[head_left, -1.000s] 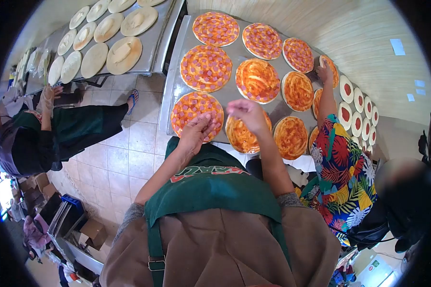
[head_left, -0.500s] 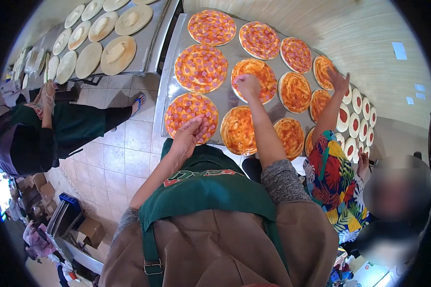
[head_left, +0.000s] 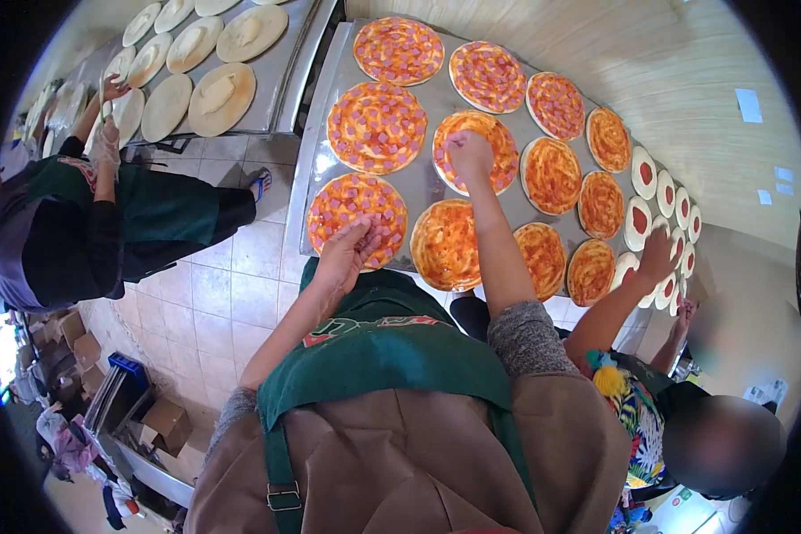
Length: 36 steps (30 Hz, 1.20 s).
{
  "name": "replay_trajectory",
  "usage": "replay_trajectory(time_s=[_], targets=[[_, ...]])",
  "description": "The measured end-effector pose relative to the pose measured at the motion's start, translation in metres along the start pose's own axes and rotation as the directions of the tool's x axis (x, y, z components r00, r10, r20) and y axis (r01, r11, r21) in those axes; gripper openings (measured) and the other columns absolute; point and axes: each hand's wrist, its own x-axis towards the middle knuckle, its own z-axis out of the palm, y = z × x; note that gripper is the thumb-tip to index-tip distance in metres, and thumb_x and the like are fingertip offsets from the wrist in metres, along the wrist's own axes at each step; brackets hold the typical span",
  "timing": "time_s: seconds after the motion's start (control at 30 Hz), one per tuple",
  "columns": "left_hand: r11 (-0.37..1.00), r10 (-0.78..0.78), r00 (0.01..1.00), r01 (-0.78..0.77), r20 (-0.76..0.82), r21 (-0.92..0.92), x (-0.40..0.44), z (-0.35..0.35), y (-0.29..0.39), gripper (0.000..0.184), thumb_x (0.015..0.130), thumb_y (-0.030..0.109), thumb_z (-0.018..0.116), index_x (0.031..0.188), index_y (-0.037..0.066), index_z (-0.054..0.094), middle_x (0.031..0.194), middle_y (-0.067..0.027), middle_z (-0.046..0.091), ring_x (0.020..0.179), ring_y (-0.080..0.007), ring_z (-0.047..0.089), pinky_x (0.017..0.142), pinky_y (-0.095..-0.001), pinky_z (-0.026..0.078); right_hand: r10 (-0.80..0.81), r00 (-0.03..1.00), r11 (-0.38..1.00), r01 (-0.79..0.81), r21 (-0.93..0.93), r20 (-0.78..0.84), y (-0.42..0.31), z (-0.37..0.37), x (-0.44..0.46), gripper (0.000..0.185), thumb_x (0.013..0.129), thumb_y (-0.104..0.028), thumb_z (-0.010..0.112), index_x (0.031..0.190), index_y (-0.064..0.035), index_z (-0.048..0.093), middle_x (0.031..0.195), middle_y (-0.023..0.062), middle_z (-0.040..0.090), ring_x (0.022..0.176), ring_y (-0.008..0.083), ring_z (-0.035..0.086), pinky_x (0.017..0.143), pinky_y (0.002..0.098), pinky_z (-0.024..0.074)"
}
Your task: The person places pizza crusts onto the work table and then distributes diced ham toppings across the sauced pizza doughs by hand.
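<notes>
My left hand point(head_left: 345, 256) is cupped, palm up, above the near edge of a pizza point(head_left: 347, 200) topped with sauce and diced ham. Pink ham cubes appear to lie in its curled fingers, though the ham on the pizza behind makes the edge hard to read. Over the middle pizza point(head_left: 500, 142), my right hand point(head_left: 470, 156) points its fingers down, pinched together; what they hold is hidden. Ham cubes show on that pizza's right side. Beside it lies a pizza with sauce only point(head_left: 552, 173), and nearer me another sauced pizza point(head_left: 443, 245).
The metal table point(head_left: 316, 147) carries several pizzas, with small dough rounds with red sauce point(head_left: 638, 222) at its right end. A co-worker in a patterned top point(head_left: 645, 427) reaches over those. Left, another co-worker point(head_left: 71, 222) stands by a table with plain dough rounds point(head_left: 165, 107).
My right hand has shifted slightly over the middle pizza; my left stays in place. The patterned-top co-worker's arm has swung right and nearer. The left co-worker has raised both hands to the dough.
</notes>
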Motion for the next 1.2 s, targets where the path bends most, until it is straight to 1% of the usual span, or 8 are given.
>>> replay_trajectory(time_s=[0.13,0.37,0.5,0.6,0.7,1.0,1.1,1.2], targets=[[1.0,-0.001,1.0,0.001,-0.013,-0.014,0.001,0.0,-0.001,0.024,0.095,0.016,0.056,0.113,0.0,0.06,0.106,-0.0064,0.064,0.097,-0.0157,0.062,0.088,-0.0274,0.053,0.105,0.992,0.994,-0.105,-0.008,0.071,-0.018,0.001,0.006,0.011,0.082,-0.019,0.068,0.089,-0.0115,0.071,0.078,0.0011,0.07,0.051,0.0158,0.064,0.054,0.0307,0.0529],[1.0,0.007,0.999,-0.008,-0.041,-0.02,-0.001,0.003,0.002,0.024,0.095,0.013,0.056,0.114,0.0,0.06,0.105,-0.0063,0.064,0.095,-0.0151,0.063,0.086,-0.0243,0.053,-0.333,0.933,0.763,0.179,-0.621,-0.14,-0.004,0.025,0.022,0.015,0.084,-0.024,0.066,0.083,-0.0095,0.071,0.082,0.0056,0.069,0.066,0.0222,0.065,0.066,0.0356,0.053],[1.0,0.014,1.0,-0.014,-0.001,-0.009,0.003,0.0,0.003,0.023,0.095,0.012,0.056,0.115,0.0,0.059,0.109,-0.0069,0.064,0.096,-0.0143,0.063,0.087,-0.024,0.053,-0.358,0.912,0.905,0.285,-0.317,-0.2,-0.033,0.008,-0.016,0.016,0.08,-0.024,0.068,0.082,-0.0089,0.072,0.082,0.0069,0.069,0.083,0.0255,0.063,0.071,0.0358,0.0497],[0.999,0.023,1.0,-0.023,-0.006,0.033,0.002,0.003,0.004,0.024,0.094,0.011,0.056,0.115,0.0,0.059,0.112,-0.0082,0.064,0.094,-0.0134,0.064,0.085,-0.0235,0.054,-0.359,0.931,0.929,0.351,0.115,0.063,-0.04,0.005,-0.059,0.018,0.08,-0.024,0.07,0.087,-0.0071,0.072,0.081,0.0072,0.07,0.07,0.0214,0.064,0.065,0.033,0.0492],[0.991,0.062,0.998,-0.061,-0.003,0.118,0.004,0.007,0.006,0.026,0.094,0.011,0.057,0.118,0.0,0.058,0.11,-0.0088,0.064,0.092,-0.0132,0.065,0.083,-0.023,0.055,-0.477,0.781,0.831,0.251,0.496,0.404,-0.047,0.007,-0.105,0.024,0.083,-0.024,0.072,0.096,-0.0032,0.071,0.079,-0.001,0.065,0.067,0.005,0.054,0.06,0.0242,0.0443],[0.99,0.019,0.997,-0.03,0.081,0.136,0.006,0.006,0.007,0.029,0.096,0.012,0.055,0.121,-0.001,0.056,0.108,-0.0099,0.065,0.094,-0.0155,0.066,0.085,-0.0248,0.055,-0.49,0.717,0.871,0.386,0.303,0.496,-0.053,-0.011,-0.131,0.014,0.083,-0.013,0.069,0.091,-0.0022,0.071,0.082,0.0026,0.067,0.071,0.008,0.057,0.066,0.0265,0.0466],[0.995,0.035,0.999,-0.038,0.033,0.089,0.011,0.0,0.002,0.028,0.096,0.014,0.054,0.12,-0.001,0.055,0.11,-0.0105,0.064,0.098,-0.0165,0.065,0.087,-0.0261,0.055,-0.385,0.779,0.86,0.109,0.498,0.495,-0.044,-0.015,-0.114,0.011,0.084,-0.012,0.068,0.091,-0.0043,0.071,0.084,0.0034,0.068,0.076,0.0097,0.061,0.07,0.0261,0.0479],[0.995,0.026,0.998,-0.031,0.052,0.092,0.007,-0.002,0.009,0.029,0.097,0.017,0.054,0.12,0.0,0.055,0.112,-0.0111,0.064,0.102,-0.0171,0.063,0.087,-0.0274,0.054,-0.308,0.875,0.886,0.121,0.447,0.374,-0.014,-0.01,-0.054,0.011,0.085,-0.011,0.066,0.093,-0.0071,0.071,0.086,0.0036,0.069,0.08,0.0118,0.064,0.074,0.0251,0.0496]])
